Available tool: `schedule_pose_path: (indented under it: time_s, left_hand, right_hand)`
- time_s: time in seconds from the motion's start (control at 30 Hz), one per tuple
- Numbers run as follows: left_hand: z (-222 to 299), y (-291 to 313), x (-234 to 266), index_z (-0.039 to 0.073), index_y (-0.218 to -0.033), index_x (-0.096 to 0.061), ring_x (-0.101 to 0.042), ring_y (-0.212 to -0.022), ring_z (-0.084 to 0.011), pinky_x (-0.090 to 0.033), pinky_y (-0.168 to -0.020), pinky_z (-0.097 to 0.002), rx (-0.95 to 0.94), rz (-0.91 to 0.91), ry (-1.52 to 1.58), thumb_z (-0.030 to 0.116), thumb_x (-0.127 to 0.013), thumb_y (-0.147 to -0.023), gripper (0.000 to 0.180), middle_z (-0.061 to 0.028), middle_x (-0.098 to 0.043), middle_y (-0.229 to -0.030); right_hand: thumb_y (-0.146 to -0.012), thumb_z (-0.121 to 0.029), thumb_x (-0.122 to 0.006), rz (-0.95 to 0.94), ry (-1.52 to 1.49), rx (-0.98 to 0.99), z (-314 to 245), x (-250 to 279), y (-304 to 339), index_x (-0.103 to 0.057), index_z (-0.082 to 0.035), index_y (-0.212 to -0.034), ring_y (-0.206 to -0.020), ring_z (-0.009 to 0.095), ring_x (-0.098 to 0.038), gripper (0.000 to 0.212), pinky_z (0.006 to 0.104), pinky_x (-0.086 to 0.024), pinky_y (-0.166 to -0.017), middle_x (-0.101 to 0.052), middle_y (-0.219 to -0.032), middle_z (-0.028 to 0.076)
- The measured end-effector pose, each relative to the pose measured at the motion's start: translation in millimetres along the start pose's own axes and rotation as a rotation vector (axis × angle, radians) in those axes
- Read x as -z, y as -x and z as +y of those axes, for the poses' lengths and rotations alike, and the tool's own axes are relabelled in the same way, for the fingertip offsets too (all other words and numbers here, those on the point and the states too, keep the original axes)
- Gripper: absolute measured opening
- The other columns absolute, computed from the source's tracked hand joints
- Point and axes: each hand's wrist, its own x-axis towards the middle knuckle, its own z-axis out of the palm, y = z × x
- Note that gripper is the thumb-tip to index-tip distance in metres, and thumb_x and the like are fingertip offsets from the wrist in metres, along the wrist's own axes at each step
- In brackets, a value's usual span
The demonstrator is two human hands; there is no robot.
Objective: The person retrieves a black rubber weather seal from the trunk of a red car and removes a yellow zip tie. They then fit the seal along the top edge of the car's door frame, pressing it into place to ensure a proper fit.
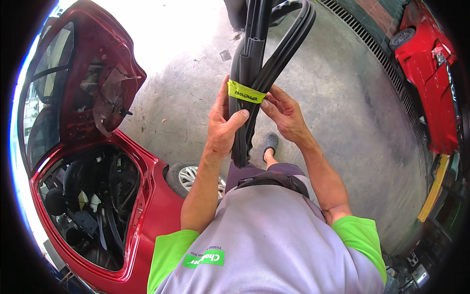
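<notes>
A folded bundle of black rubber weatherstrips (252, 61) hangs in front of me, its long loops reaching past the top edge of the view. Bright yellow-green tape (246, 91) with handwriting on it wraps round the bundle. My left hand (224, 128) is closed round the strips from the left, its thumb lying across them just below the tape. On the other side, my right hand (286, 112) pinches at the tape's right end, thumb in front and fingers curled behind it. Parts of the fingers on both hands are hidden.
To my left stands a red car body (164, 206) with a raised rear door (105, 29) and black parts piled inside. Its wheel (188, 177) is near my legs. Another red car (431, 83) and a floor grate (372, 44) are at right, with a yellow beam (434, 188) nearby.
</notes>
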Motion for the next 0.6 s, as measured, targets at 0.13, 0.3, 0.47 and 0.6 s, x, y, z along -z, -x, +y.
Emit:
schedule_pose_path:
  time_s: [0.13,0.3,0.47,0.6]
  left_hand:
    - [-0.7,-0.8,0.4,-0.002,-0.163,-0.018,-0.058,-0.123,-0.0179,-0.046,-0.107,-0.0321,0.008,0.007,0.006,0.002,-0.062,-0.086,0.089,-0.014,-0.056,-0.139]
    - [1.4,-1.6,-4.4,-0.002,-0.162,-0.018,-0.058,-0.123,-0.0176,-0.046,-0.106,-0.0318,0.03,0.016,-0.009,0.002,-0.062,-0.085,0.089,-0.014,-0.056,-0.139]
    - [-0.1,-3.3,-3.0,-0.003,-0.162,-0.018,-0.058,-0.123,-0.0179,-0.045,-0.107,-0.032,0.039,0.011,-0.002,0.002,-0.063,-0.085,0.089,-0.0143,-0.056,-0.139]
    - [0.3,-3.1,-2.1,-0.003,-0.162,-0.018,-0.058,-0.123,-0.0178,-0.045,-0.108,-0.0319,0.05,0.019,0.008,0.002,-0.062,-0.085,0.089,-0.0145,-0.056,-0.139]
  right_hand:
    - [-0.103,-0.015,-0.063,0.019,0.014,-0.012,2.6,0.7,-0.1,-0.046,-0.009,-0.153,-0.127,0.019,-0.059,0.053,0.0357,-0.049,-0.109,-0.062,-0.14,0.014]
    - [-0.103,-0.015,-0.063,0.025,0.006,-0.019,4.0,4.8,1.8,-0.046,-0.01,-0.153,-0.125,0.018,-0.06,0.053,0.0352,-0.05,-0.107,-0.062,-0.14,0.015]
    - [-0.104,-0.014,-0.062,0.026,-0.015,-0.011,7.1,5.5,1.6,-0.046,-0.01,-0.153,-0.125,0.018,-0.06,0.052,0.0352,-0.05,-0.107,-0.062,-0.14,0.015]
    - [-0.104,-0.013,-0.061,0.021,-0.036,0.005,11.3,4.5,0.3,-0.046,-0.01,-0.153,-0.125,0.018,-0.06,0.052,0.035,-0.05,-0.108,-0.062,-0.139,0.015]
